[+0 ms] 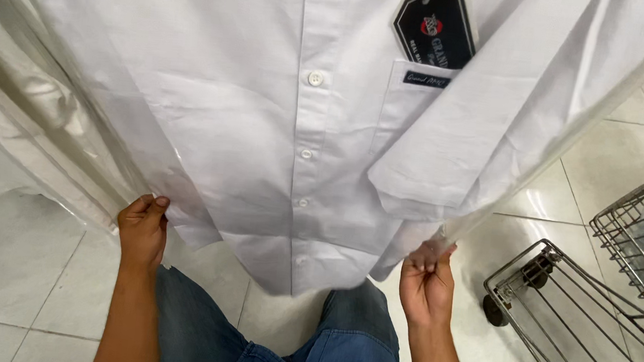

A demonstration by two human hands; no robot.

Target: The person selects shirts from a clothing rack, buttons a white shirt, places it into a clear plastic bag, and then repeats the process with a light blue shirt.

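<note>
Our left hand (141, 229) and right hand (425, 279) each pinch the clear bag's (55, 127) hem; the white shirt (265, 122) inside seems light, limp, slippery

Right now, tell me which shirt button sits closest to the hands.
The lowest visible button on the white shirt placket: it lies below the other two, nearest the left hand and right hand.

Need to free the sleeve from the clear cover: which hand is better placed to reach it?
Probably the right hand: it pinches the clear plastic cover just below the sleeve cuff. The left hand grips the opposite edge.
</note>
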